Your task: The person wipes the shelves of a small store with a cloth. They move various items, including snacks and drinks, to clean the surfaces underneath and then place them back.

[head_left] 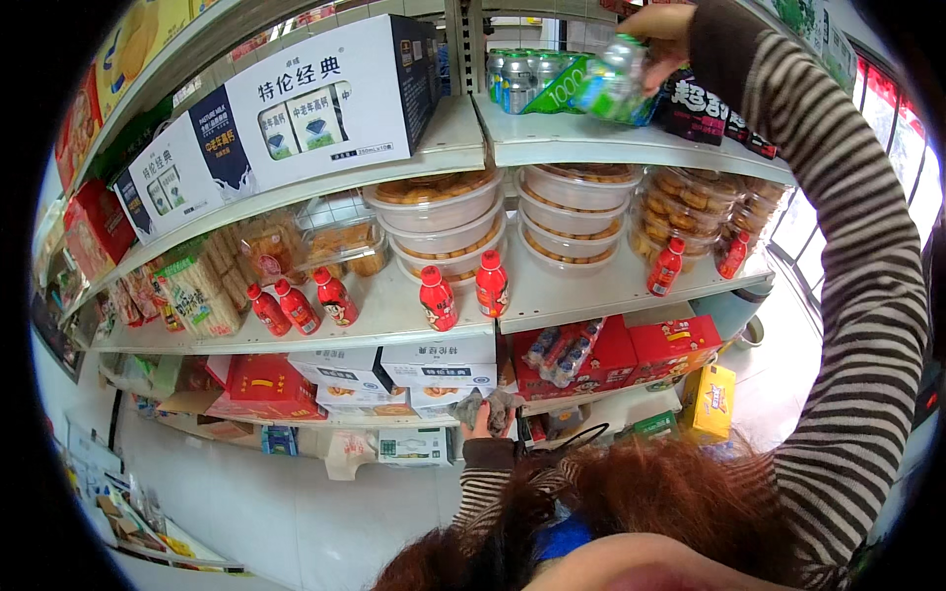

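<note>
High at the right, my right hand is closed around the upper part of a green and silver can, which looks blurred and tilted over the top shelf. Beside it on the left stands a wrapped pack of similar cans; dark packages with pink writing sit to its right. Low at the middle, my left hand holds a crumpled grey cloth near the edge of a lower shelf, in front of white printed cartons.
Small red bottles stand along the middle shelf's front edge. Behind them are stacked round plastic tubs of baked goods. Large white milk cartons fill the top shelf's left side. Red boxes and a yellow box are lower right.
</note>
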Demonstrator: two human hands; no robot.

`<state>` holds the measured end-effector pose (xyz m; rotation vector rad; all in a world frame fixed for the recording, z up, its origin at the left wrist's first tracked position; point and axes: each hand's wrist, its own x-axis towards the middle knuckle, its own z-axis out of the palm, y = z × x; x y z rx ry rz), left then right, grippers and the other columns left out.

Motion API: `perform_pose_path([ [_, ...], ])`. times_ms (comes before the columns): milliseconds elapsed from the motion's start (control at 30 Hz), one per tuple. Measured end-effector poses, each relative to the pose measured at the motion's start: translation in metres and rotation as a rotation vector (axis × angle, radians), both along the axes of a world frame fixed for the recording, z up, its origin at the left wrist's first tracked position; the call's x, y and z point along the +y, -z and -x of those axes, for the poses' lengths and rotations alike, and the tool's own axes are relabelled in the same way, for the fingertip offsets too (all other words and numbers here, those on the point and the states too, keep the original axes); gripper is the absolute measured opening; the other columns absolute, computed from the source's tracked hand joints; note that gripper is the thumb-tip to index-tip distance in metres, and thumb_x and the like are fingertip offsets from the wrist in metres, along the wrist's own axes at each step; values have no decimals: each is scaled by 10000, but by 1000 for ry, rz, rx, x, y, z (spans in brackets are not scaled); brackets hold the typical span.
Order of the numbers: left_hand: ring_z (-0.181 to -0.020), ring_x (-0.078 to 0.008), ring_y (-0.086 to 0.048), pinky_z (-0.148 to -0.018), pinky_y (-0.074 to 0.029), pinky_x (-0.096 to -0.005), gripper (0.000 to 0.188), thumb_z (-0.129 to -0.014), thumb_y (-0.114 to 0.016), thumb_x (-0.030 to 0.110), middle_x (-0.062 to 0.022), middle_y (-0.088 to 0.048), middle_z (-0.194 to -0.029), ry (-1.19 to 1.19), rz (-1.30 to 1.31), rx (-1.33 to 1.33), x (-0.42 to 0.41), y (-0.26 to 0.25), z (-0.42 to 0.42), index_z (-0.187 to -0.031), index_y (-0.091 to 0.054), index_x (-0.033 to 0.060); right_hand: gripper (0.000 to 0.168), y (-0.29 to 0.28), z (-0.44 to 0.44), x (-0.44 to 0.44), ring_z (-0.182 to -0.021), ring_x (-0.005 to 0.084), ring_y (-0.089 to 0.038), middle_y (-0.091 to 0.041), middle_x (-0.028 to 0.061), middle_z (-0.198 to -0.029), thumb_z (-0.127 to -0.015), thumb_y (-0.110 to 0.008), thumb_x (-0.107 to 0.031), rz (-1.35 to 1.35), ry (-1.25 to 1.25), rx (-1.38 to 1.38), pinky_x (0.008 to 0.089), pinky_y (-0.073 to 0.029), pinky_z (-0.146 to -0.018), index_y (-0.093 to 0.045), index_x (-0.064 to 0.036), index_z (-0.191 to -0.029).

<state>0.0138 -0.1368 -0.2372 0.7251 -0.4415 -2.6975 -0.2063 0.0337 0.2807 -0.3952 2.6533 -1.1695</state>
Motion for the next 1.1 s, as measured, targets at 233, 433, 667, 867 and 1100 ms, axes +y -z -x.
perform_pose_path([
  [233,-966,-248,-525,-721,-534,-399,433,-787,-585,113,-98,-499,-1085,-6,77,96,-20,13,-7,-1171,-385,121,526,10,52,-47,-858,245,-595,-565,156,-1048,-745,-611,-279,-507,-89,279,335,-509,-683,-474,-4,-1171],
  [433,-989,-249,-515,-742,-526,-406,414,-790,-579,121,-96,-495,-1091,-146,154,59,-24,6,-16,-1158,-391,128,638,19,84,-2,-1102,283,-465,-475,169,-1186,-686,-686,-313,-638,-689,835,384,-411,-900,-458,15,-1183],
  [667,-980,-263,-520,-744,-526,-412,468,-773,-594,99,-107,-495,-1091,-73,223,64,-25,4,-3,-1184,-371,121,705,51,80,-9,-1152,310,-384,-364,167,-1247,-670,-686,-286,-750,-428,833,341,-333,-970,-385,18,-1231],
  [867,-976,-274,-521,-751,-524,-409,484,-772,-595,102,-120,-496,-1081,-29,162,78,-25,5,16,-1192,-356,99,784,58,98,9,-1007,258,-493,-452,168,-1155,-636,-717,-178,-506,-615,812,321,-424,-859,-310,-19,-1287],
  [1100,-947,-277,-541,-749,-522,-409,471,-777,-594,115,-129,-498,-1080,-7,179,46,-22,5,26,-1189,-365,113,786,66,102,4,-949,244,-537,-529,182,-1045,-606,-730,-164,-444,-569,835,307,-446,-805,-323,-34,-1266],
])
